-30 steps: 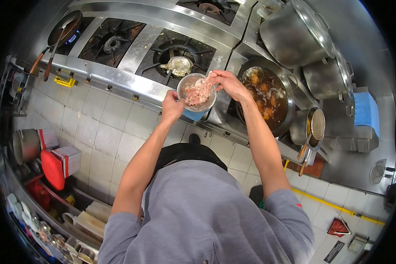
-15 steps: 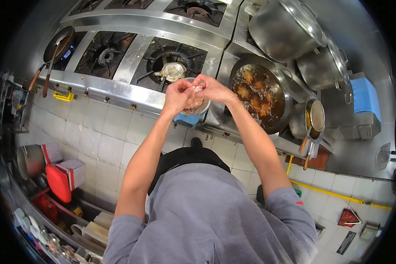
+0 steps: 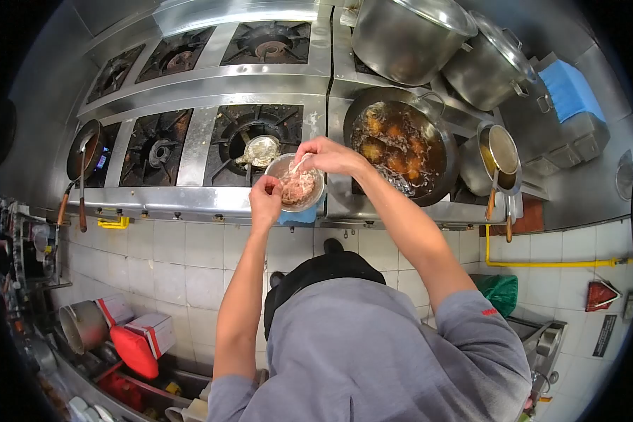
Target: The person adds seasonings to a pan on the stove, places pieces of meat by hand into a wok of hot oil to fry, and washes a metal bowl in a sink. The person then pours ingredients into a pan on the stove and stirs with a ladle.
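Observation:
A metal bowl (image 3: 318, 197) of pale pink raw meat (image 3: 299, 188) sits at the stove's front edge. My right hand (image 3: 325, 156) is over the bowl's far side, its fingers closed on a whitish, coated piece of raw meat (image 3: 304, 162). At the bowl's left rim, my left hand (image 3: 265, 200) has thumb and fingers pinched together; what they hold, if anything, is too small to make out. To the right, a wok (image 3: 439, 184) of bubbling dark oil holds several browned frying pieces (image 3: 395, 163).
A round metal dish (image 3: 261, 150) rests on the burner behind the bowl. Large steel pots (image 3: 408, 42) stand behind the wok. A strainer (image 3: 498, 149) lies over a pot at right. A frying pan (image 3: 84, 151) sits at far left. A blue cloth (image 3: 299, 214) is under the bowl.
My hands, together over the bowl before, have moved apart: the left to the bowl's left rim, the right to its far side. The camera view has turned and shifted.

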`<state>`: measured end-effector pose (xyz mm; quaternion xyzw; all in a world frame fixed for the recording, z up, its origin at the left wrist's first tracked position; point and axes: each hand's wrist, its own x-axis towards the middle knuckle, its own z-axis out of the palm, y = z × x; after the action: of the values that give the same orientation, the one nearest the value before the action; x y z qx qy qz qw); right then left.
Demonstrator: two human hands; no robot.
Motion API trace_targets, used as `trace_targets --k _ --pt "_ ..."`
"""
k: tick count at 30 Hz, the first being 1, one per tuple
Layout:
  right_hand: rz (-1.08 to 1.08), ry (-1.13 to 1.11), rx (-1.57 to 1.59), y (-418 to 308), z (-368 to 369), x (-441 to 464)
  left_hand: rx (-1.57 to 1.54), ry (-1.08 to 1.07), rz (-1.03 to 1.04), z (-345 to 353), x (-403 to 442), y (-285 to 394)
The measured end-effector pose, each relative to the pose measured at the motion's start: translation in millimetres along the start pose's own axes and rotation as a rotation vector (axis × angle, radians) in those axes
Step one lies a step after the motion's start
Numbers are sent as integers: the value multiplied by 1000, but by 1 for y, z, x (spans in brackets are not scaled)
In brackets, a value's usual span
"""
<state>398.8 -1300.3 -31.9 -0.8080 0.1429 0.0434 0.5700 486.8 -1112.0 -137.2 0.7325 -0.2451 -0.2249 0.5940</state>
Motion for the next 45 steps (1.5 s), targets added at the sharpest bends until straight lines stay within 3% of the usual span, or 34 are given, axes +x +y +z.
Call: trace_targets --k 7,9,10,12,15,18,22,26,37,42,45 --pt "-37 7 290 -28 -14 -9 335 -29 75 5 -7 29" --pt "-68 -23 291 -28 -16 -9 538 216 576 9 -10 43" --pt "-50 4 333 -28 -14 -8 538 211 582 13 -10 50" --pt "-34 35 376 -25 -11 -6 -297 36 163 19 -7 59" --pt "47 15 332 -15 -3 -3 -334 -93 92 13 2 58" --pt "-103 69 89 -12 9 -9 -302 -66 76 13 2 56" --pt "-139 192 -205 -24 20 -19 -209 -34 85 14 -3 56" --pt "-154 251 -191 -14 21 -15 -130 -65 72 11 -9 62" --pt "-75 238 307 9 11 -11 -84 -8 10 7 -1 32" --pt "-34 255 466 -21 -9 -25 190 -13 -96 -1 -8 23" --pt "-37 212 469 -19 -11 -22 237 -75 13 2 -9 34"
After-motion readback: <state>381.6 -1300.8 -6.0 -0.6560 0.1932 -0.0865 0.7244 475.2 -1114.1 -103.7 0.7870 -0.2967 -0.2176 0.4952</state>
